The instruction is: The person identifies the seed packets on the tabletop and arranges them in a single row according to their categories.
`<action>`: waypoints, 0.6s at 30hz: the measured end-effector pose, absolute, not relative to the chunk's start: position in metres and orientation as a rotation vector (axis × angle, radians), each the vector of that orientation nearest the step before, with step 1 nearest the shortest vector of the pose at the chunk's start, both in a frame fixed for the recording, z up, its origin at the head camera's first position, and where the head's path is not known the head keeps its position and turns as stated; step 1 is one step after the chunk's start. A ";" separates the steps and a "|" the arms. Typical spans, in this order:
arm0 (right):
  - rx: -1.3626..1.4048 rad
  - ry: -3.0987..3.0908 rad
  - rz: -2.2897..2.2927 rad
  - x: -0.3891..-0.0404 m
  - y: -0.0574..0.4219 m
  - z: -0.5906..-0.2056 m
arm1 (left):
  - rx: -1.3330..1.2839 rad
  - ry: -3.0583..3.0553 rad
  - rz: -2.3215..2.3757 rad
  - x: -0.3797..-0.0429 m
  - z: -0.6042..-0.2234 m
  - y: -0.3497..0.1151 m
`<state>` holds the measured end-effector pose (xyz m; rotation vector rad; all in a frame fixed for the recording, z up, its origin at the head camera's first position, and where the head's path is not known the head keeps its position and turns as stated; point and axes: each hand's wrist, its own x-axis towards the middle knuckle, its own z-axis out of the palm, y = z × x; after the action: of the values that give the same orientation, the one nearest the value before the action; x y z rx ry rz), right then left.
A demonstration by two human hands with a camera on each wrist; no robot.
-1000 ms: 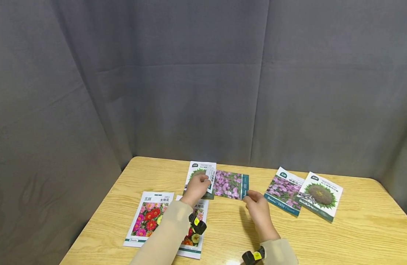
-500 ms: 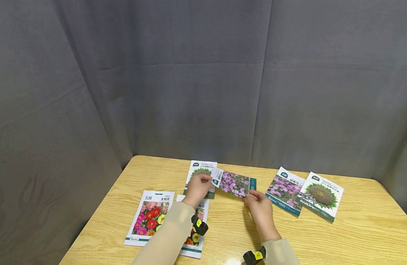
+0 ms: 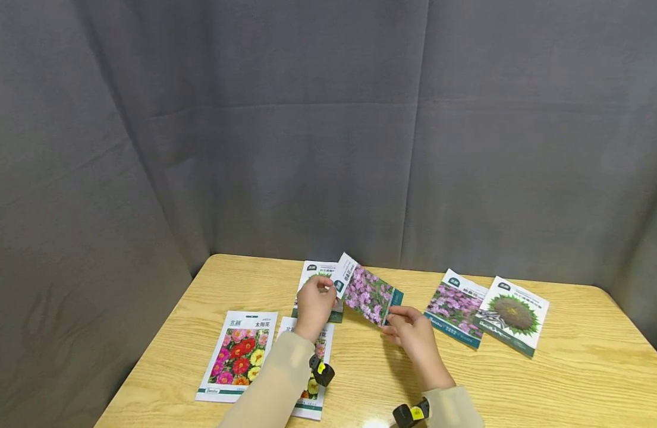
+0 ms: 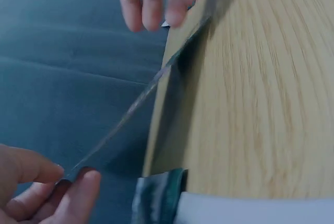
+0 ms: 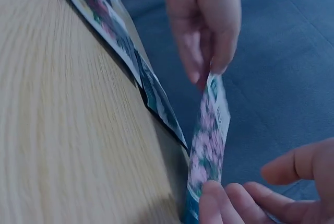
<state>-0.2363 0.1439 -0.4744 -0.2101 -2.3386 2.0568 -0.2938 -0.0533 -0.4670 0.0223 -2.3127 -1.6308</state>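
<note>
My left hand [image 3: 313, 303] pinches the white top corner of a seed packet [image 3: 368, 294] with purple-pink flowers and a teal bottom strip. Thumb and fingertips meet at its edge in the left wrist view. The packet hangs tilted above the table, its top toward the upper left. At its lower right corner, my right hand [image 3: 414, 336] has fingertips on the teal end, one finger raised away from it in the right wrist view. Behind my left hand lies a sunflower seed packet [image 3: 300, 291], partly hidden.
Two packets with red, pink and yellow flowers lie front left: one packet [image 3: 237, 356] in the open, another packet [image 3: 307, 410] half under my left forearm. At right, a second purple-flower packet [image 3: 453, 306] overlaps a second sunflower packet [image 3: 512, 315]. A grey curtain [image 3: 317, 148] stands behind the table [image 3: 585, 362].
The purple-flower packet has turned clockwise and its top end has risen, uncovering more of its face. My right fingers have shifted slightly along its lower end. The other packets stay put.
</note>
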 end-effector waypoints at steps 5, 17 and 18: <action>-0.141 -2.430 1.787 -0.237 0.152 -0.470 | -0.181 -2.242 -1.452 -0.283 -0.458 -0.052; -0.065 -2.444 1.738 -0.234 0.168 -0.450 | -0.408 -2.209 -1.491 -0.256 -0.427 -0.059; -0.043 -2.434 1.757 -0.234 0.167 -0.449 | -0.416 -2.207 -1.519 -0.254 -0.425 -0.060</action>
<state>-0.2338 0.1674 -0.4491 -0.0425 -2.4336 1.7566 -0.2543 -0.0599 -0.4255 -0.4156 -2.2068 -1.5189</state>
